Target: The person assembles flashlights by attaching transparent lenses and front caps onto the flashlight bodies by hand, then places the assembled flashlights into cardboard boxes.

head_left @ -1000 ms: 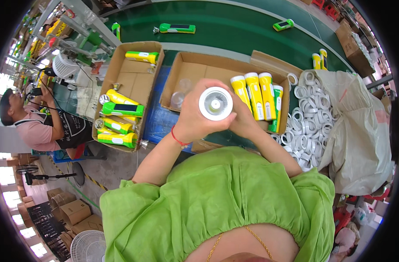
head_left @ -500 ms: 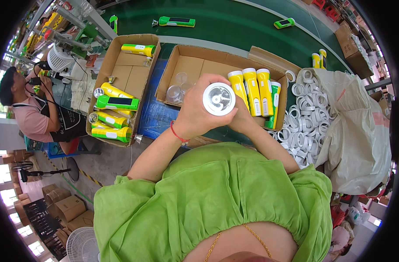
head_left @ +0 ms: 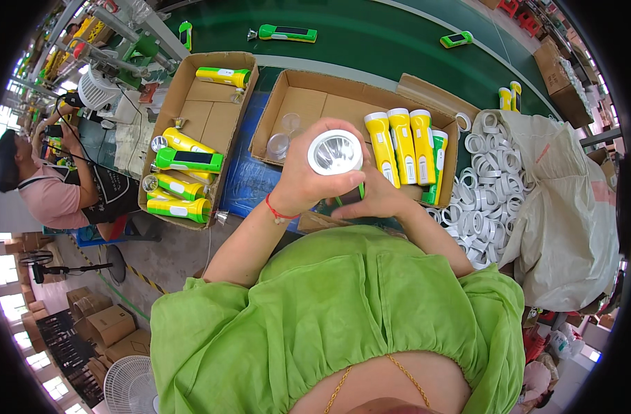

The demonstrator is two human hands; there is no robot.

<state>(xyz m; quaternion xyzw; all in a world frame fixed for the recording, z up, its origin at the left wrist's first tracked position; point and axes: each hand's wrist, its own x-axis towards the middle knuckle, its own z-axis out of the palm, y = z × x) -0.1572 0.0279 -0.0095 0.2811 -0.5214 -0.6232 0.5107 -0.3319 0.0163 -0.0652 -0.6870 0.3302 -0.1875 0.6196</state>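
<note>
A flashlight (head_left: 335,153) stands upright between my hands, its round white head and shiny reflector facing up at me. My left hand (head_left: 308,181) wraps around the head from the left, with a red cord on the wrist. My right hand (head_left: 377,196) grips the green body lower down on the right. Just behind my hands is a cardboard box (head_left: 308,103) holding three yellow flashlights (head_left: 402,145) in a row, a green one, and clear round lenses (head_left: 279,143).
A second cardboard box (head_left: 215,114) at the left holds several yellow and green flashlights. A sack of white plastic rings (head_left: 484,200) lies at the right. A green conveyor belt (head_left: 371,41) carries flashlights behind. Another person (head_left: 50,186) sits at the far left.
The flashlight and both hands stay together in front of me with the head facing up. The view has shifted slightly; the hands sit a little lower and closer.
</note>
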